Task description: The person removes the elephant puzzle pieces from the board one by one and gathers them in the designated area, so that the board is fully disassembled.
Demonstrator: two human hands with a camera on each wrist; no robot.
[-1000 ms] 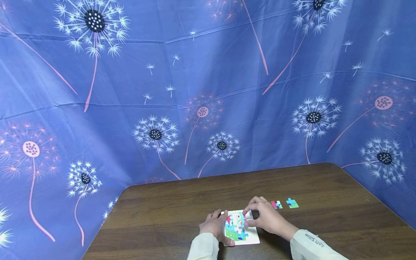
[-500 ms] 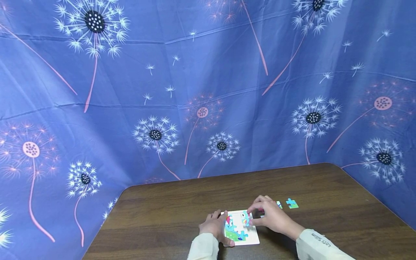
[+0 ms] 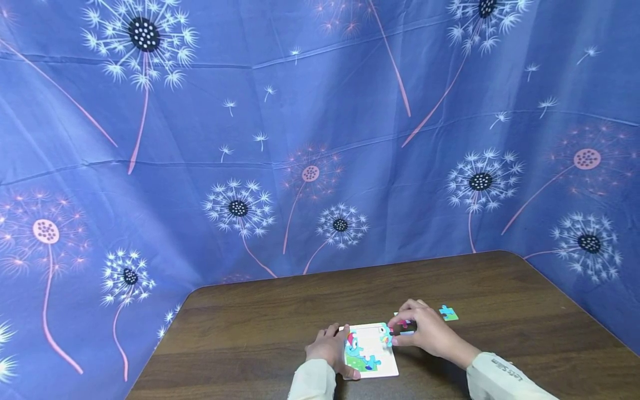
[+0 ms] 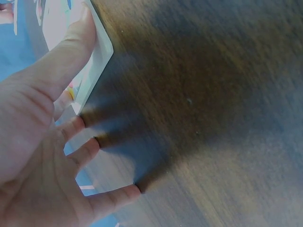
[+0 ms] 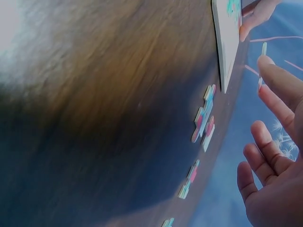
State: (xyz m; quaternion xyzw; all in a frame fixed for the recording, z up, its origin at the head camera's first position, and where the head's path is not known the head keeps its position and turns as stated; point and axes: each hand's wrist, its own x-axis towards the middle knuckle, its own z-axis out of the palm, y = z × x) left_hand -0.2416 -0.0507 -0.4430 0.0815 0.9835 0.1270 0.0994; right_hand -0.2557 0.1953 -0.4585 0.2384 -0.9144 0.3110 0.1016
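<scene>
A white puzzle board (image 3: 391, 368) lies flat near the table's front, its left part filled with a picture (image 3: 356, 360) in blue, red and green. My left hand (image 3: 326, 349) rests along the board's left side, fingers spread and thumb (image 4: 78, 40) on its near rim. Thumb and fingertips of my right hand (image 3: 434, 332) pinch a light-blue puzzle piece (image 3: 385, 335) over the board's right edge. From the right wrist that piece (image 5: 264, 49) appears edge-on, raised above the board, while the other fingers are loosely bent.
Loose puzzle pieces (image 5: 204, 116) lie on the brown table (image 3: 260, 322) right of the board, partly hidden by my right hand in the head view. A blue-green piece (image 3: 448, 313) sits farther right. Behind the table hangs a blue dandelion-print cloth (image 3: 310, 111).
My right hand has moved right with the pinched piece, from the board's upper middle to its right edge, baring white board underneath. My left hand has stayed in place.
</scene>
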